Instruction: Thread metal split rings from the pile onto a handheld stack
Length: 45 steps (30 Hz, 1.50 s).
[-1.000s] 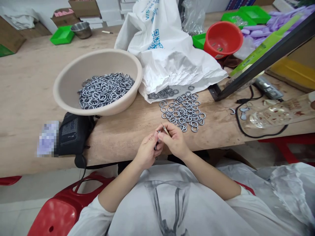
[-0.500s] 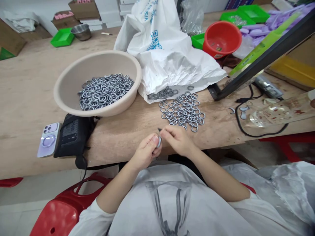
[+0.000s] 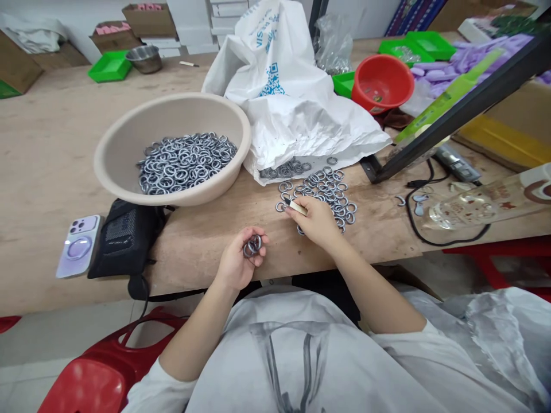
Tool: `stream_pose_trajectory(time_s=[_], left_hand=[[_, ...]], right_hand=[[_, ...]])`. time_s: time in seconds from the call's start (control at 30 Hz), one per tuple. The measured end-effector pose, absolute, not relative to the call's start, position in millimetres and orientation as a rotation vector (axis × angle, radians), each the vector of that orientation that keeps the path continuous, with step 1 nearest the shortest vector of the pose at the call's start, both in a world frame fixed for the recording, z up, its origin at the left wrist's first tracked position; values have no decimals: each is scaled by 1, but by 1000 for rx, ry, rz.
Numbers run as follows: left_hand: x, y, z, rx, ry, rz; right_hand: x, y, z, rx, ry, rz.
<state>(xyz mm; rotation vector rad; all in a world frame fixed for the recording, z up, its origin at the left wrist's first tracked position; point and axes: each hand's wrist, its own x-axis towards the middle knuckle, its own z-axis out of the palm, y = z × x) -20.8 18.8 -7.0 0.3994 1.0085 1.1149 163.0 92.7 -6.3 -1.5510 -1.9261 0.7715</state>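
Observation:
My left hand [image 3: 241, 255] is palm up over the table's front edge, its fingers curled around a few grey metal rings [image 3: 252, 246] lying in the palm. In my right hand [image 3: 317, 222] a short tool with a cream handle and dark tip [image 3: 298, 207] is pinched between thumb and fingers. That hand rests at the near left side of a loose pile of grey rings [image 3: 348, 205] and hides part of it. More rings [image 3: 286, 168] lie at the mouth of a white woven sack [image 3: 297, 123]. A beige basin [image 3: 112, 172] to the left holds many similar rings [image 3: 185, 163].
A phone [image 3: 78, 246] and a black pouch [image 3: 123, 238] lie at the left. To the right, a black metal post [image 3: 430, 135], a cable, and a clear bottle [image 3: 482, 209] take up the table. A red bowl [image 3: 382, 83] stands behind. A red stool [image 3: 86, 384] is below left.
My hands have moved apart. The left has turned up and opened enough to show rings in its palm; the right has moved up and forward to the ring pile, still holding the tool.

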Motion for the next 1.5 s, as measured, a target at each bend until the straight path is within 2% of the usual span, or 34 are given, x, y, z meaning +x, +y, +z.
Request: stream_pose_trajectory(time_s=[0.13, 0.3, 0.43, 0.7, 0.87, 1.0, 1.1, 1.27, 1.37, 1.5], left_hand=[[-2, 18, -12, 470, 1035, 1146], [14, 12, -17, 570, 995, 1213], [11, 11, -9, 596, 906, 1154], [12, 11, -1, 450, 870, 1158], [14, 6, 4, 446, 882, 1131], [11, -4, 8, 579, 774, 988], [5, -6, 7, 594, 783, 953], [-11, 3, 1, 509, 935, 1044], [-19, 10, -4, 461, 967, 1115], [-20, 13, -10, 391, 962, 1077]], right_hand=[[146, 65, -5, -1127, -1451, 1392], [128, 39, -9, -1005, -1242, 1588], [137, 44, -8, -1003, -1327, 1379], [154, 34, 5, -977, -2106, 793], [154, 33, 5, -1038, -2200, 671], [160, 59, -4, -1372, -2175, 664], [160, 86, -10, -1632, -2230, 468], [144, 114, -8, -1773, -2444, 239], [140, 114, -4, -1678, -2392, 409], [144, 92, -4, -1157, -1990, 1211]])
